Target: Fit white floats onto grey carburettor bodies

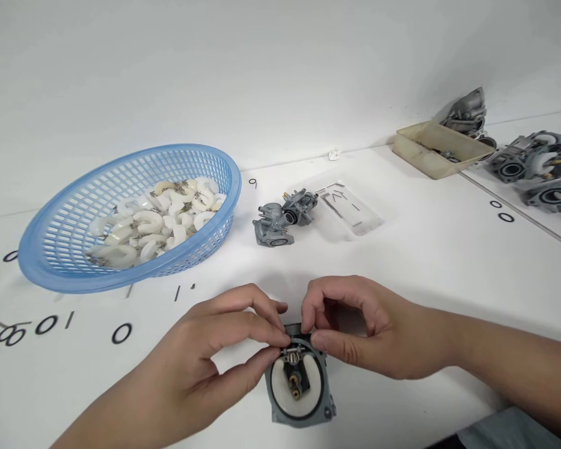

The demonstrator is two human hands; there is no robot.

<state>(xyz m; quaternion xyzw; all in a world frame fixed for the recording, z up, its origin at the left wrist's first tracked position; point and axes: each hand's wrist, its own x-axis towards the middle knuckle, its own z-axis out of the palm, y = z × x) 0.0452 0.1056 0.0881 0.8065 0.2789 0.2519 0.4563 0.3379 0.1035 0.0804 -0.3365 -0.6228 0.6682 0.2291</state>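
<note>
A grey metal carburetor body [331, 399] lies on the white table in front of me, its open bowl side up. Inside it sits a white U-shaped float [280, 399] around brass jets [295, 388]. My left hand [219, 349] comes from the left, thumb and index finger pinched at the upper left rim beside the float hinge [293, 351]. From the right, my right hand [364, 330] has its curled index finger and thumb at the upper right rim. Whether a small pin is between any fingertips cannot be seen.
A blue basket [88, 284] of white floats stands at left. Two carburetors [280, 218] lie behind my hands, beside a clear tray [350, 209] with thin metal pins. A beige bin [437, 149] and more carburetors [542, 168] are at right. Black rings [121, 333] lie at left.
</note>
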